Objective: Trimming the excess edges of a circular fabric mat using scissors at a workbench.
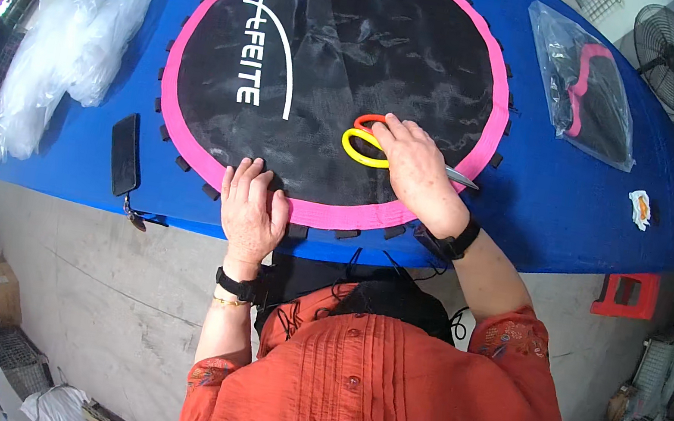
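A round black trampoline mat [378, 51] with a pink border and small black tabs around its edge lies flat on the blue table, white lettering on its left part. My left hand [252, 208] rests flat on the near pink border, fingers stretched out, holding nothing. Over the right part of the mat, my right hand [423, 171] is closed on a pair of scissors [364, 160]. Their yellow and orange handles stick out to the left of the hand, and the metal blades point right across the pink border. The palm hides the middle of the scissors.
The blue table [562, 218] carries clear plastic bags [73, 49] and a black phone [126, 155] at left. At right lie a bagged mat [581, 90] and a crumpled wrapper [640, 209]. A fan [671, 60] and a red stool [626, 295] stand beyond the right edge.
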Demonstrator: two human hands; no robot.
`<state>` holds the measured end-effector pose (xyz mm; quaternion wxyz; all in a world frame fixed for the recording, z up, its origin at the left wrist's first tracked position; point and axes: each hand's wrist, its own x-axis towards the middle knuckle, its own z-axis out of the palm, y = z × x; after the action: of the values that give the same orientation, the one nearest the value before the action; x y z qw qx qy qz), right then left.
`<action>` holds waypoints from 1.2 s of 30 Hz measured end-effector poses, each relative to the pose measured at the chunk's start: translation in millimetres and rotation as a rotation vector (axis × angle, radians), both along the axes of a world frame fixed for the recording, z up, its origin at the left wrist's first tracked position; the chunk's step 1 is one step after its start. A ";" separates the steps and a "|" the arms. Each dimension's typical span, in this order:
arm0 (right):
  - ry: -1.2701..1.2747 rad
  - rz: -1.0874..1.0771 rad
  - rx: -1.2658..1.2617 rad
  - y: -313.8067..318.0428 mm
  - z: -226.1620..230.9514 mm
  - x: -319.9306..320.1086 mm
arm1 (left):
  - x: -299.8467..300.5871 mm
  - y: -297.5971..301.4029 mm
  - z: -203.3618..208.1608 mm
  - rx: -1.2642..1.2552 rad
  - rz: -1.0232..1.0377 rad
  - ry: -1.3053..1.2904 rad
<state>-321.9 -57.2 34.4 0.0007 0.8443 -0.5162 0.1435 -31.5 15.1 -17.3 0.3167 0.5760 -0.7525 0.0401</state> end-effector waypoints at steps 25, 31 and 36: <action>-0.194 0.073 0.042 40.1 -4.6 -52.1 | -28.4 5.7 140.1 0.245 -0.587 0.676; -0.156 0.135 0.070 32.6 -35.7 -90.2 | -92.6 33.6 242.7 0.630 -1.647 1.080; -0.117 0.066 0.124 30.4 -36.6 -87.2 | -151.1 50.2 261.6 0.448 -1.850 1.304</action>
<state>-409.1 -26.8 -2.3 -0.0866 0.8495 -0.4950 0.1604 -182.5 65.3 244.3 0.4442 -0.2415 -0.5706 -0.6471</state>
